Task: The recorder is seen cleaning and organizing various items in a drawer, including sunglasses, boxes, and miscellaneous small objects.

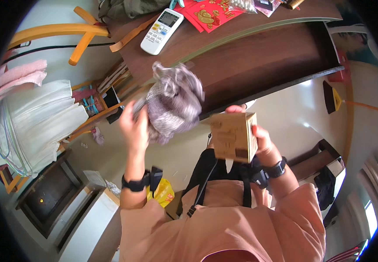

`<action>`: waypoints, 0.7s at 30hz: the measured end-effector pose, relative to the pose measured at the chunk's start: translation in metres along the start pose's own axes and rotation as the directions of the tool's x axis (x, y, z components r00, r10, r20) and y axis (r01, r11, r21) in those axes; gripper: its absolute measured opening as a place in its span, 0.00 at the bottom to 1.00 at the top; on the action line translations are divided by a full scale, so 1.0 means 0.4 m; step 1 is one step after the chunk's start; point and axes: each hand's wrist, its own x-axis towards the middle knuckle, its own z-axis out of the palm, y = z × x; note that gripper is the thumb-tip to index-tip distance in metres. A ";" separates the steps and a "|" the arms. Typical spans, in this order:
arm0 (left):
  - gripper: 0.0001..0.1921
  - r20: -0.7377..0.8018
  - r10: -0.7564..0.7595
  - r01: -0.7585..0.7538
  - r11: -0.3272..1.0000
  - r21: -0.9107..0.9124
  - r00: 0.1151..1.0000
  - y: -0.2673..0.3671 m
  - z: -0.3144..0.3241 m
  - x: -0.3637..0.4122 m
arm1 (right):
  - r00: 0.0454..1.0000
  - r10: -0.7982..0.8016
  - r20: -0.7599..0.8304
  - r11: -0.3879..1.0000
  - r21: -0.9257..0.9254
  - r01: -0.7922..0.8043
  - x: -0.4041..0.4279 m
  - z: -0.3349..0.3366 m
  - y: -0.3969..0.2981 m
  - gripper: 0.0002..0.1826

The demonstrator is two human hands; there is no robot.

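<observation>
My left hand (136, 126) grips a bundled purple-grey knitted cloth (175, 101), blurred by motion, held up in front of the desk's near edge. To its right, my right hand (262, 139) holds a small brown cardboard box (229, 136) with printing on its side, the thumb and fingers around its right and far sides. Beyond both hands, an open drawer (257, 62) with a dark brown bottom juts out from under the desk top. Whether the box holds anything cannot be seen.
On the desk (130, 62) lie a white remote control (162, 31), red envelopes (208, 16), a plastic bag of white pieces (244, 6) and dark green cloth (130, 8). White clothes (41, 114) hang at left. A yellow plastic bag (162, 193) stands on the floor near my left arm.
</observation>
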 end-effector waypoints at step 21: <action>0.10 0.324 0.249 -0.317 0.932 0.176 0.913 0.050 0.127 -0.230 | 0.974 -0.201 0.100 0.515 -0.836 0.193 -0.016 0.063 0.051 0.41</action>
